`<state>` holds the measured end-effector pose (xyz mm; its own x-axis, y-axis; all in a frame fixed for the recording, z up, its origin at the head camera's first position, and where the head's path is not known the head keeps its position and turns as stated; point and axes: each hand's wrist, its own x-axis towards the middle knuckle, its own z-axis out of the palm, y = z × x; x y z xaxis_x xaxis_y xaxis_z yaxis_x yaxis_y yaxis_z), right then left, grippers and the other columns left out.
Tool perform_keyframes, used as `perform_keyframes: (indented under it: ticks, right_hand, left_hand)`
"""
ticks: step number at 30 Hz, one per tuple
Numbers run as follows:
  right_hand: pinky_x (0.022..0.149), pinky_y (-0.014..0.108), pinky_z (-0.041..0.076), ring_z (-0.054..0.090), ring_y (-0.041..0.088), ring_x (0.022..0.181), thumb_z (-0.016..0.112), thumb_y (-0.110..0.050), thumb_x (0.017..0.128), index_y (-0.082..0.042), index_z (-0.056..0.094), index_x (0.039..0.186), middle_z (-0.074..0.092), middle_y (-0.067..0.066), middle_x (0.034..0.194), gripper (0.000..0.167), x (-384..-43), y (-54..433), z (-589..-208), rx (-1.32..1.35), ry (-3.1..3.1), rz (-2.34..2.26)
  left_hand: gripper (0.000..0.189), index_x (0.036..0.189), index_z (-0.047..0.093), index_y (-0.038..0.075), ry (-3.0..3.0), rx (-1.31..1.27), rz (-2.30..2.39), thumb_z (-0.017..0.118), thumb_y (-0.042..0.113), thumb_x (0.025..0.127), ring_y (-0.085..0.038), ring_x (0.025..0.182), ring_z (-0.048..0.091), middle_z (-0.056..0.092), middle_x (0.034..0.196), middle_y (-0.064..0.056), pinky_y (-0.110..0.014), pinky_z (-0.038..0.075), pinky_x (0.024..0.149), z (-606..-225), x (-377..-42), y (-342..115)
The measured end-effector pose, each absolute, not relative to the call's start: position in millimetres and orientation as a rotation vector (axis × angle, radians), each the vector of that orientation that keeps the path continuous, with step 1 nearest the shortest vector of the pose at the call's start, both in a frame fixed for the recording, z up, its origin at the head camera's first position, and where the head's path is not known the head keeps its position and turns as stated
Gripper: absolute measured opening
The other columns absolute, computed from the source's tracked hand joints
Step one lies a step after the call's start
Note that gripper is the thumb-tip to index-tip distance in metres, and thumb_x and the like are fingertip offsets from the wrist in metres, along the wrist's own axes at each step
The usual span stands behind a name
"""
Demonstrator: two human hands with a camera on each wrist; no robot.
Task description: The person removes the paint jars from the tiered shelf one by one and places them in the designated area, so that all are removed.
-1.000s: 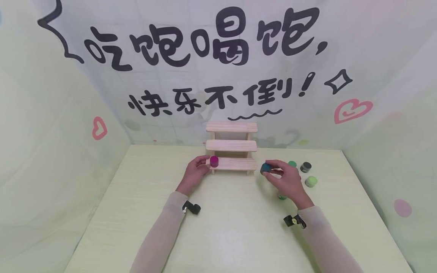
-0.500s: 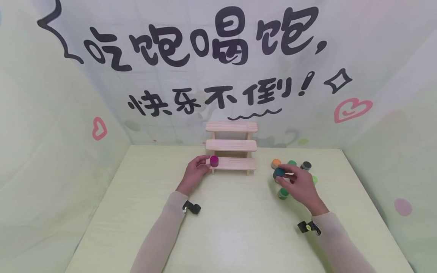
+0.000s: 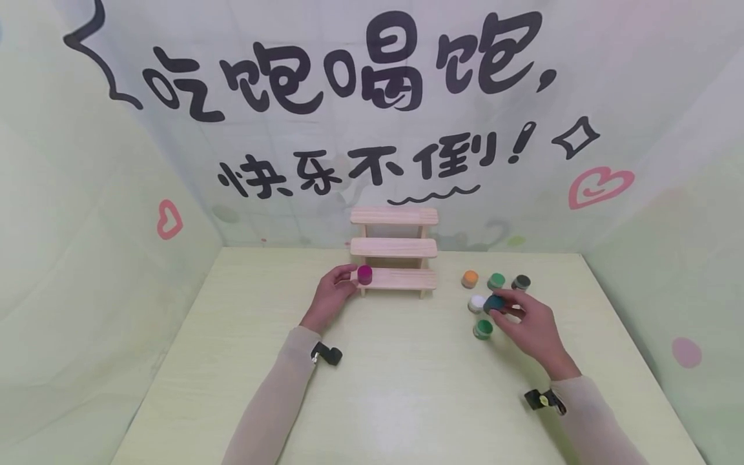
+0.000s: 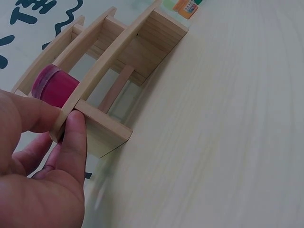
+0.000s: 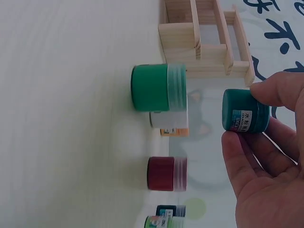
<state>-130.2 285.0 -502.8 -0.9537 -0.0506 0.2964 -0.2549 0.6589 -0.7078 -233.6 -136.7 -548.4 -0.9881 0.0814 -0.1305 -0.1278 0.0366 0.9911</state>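
A three-tier wooden shelf stands against the back cloth. My left hand pinches the left end of its lowest board between thumb and fingers, plain in the left wrist view. Right beside those fingers, a magenta paint jar sits on that board. With thumb and fingertips, my right hand holds a teal paint jar, raised off the table among other jars. Close to it are a white jar and a green jar. The right hand hides part of the group in the head view.
An orange jar, a lighter green jar and a black jar stand behind. A dark red jar and a light green jar show in the right wrist view. Cloth walls bound the table.
My right hand has moved rightward, away from the shelf, with the teal jar in its fingers, uncovering the orange and white jars. The left hand and the magenta jar have stayed put.
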Motion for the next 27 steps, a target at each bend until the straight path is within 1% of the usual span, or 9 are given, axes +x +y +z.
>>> perform_keyframes:
  ticks: [4,7,11,16,22,27]
  right_hand:
    - [0.086,0.007,0.056,0.058,-0.015,0.099,0.081,-0.003,0.091,0.0,0.07,0.129,0.073,0.019,0.117,0.04,-125,292,-506,0.216,-2.623,1.195]
    - [0.087,0.006,0.056,0.056,-0.02,0.1,0.08,-0.004,0.092,0.0,0.069,0.13,0.073,0.02,0.12,0.04,-122,296,-509,0.194,-2.634,1.21]
    - [0.087,0.005,0.055,0.056,-0.021,0.101,0.079,-0.005,0.093,0.0,0.068,0.132,0.073,0.019,0.124,0.041,-118,302,-514,0.184,-2.637,1.221]
    - [0.086,0.004,0.054,0.055,-0.02,0.102,0.079,-0.005,0.093,0.001,0.068,0.131,0.071,0.02,0.124,0.04,-113,308,-518,0.159,-2.651,1.23]
    - [0.086,0.001,0.052,0.052,-0.022,0.102,0.079,-0.012,0.095,-0.004,0.067,0.134,0.071,0.02,0.126,0.042,-107,317,-519,0.1,-2.764,1.201]
    - [0.085,0.008,0.057,0.054,-0.021,0.099,0.08,-0.012,0.094,-0.005,0.068,0.133,0.072,0.02,0.126,0.042,-105,322,-523,0.094,-2.821,1.155]
  left_hand:
    - [0.045,0.139,0.065,0.015,2.151,-0.044,2.071,0.074,0.01,0.094,-0.019,0.111,0.067,0.061,0.129,-0.011,-0.022,0.06,0.092,-549,-233,-138]
    - [0.045,0.138,0.066,0.017,2.166,-0.035,2.057,0.075,0.013,0.094,-0.021,0.115,0.067,0.062,0.131,-0.011,-0.023,0.059,0.094,-550,-234,-139]
    - [0.046,0.138,0.065,0.017,2.168,-0.028,2.051,0.075,0.015,0.094,-0.022,0.115,0.068,0.064,0.131,-0.012,-0.024,0.06,0.095,-551,-235,-140]
    - [0.045,0.139,0.064,0.015,2.147,-0.017,2.068,0.073,0.012,0.096,-0.02,0.113,0.067,0.064,0.13,-0.012,-0.022,0.06,0.093,-550,-235,-140]
    - [0.045,0.14,0.064,0.013,2.143,-0.015,2.069,0.073,0.01,0.096,-0.017,0.112,0.066,0.063,0.131,-0.013,-0.022,0.059,0.093,-548,-235,-139]
    - [0.044,0.139,0.065,0.015,2.146,-0.021,2.063,0.073,0.01,0.096,-0.02,0.114,0.067,0.064,0.132,-0.013,-0.023,0.06,0.094,-550,-235,-139]
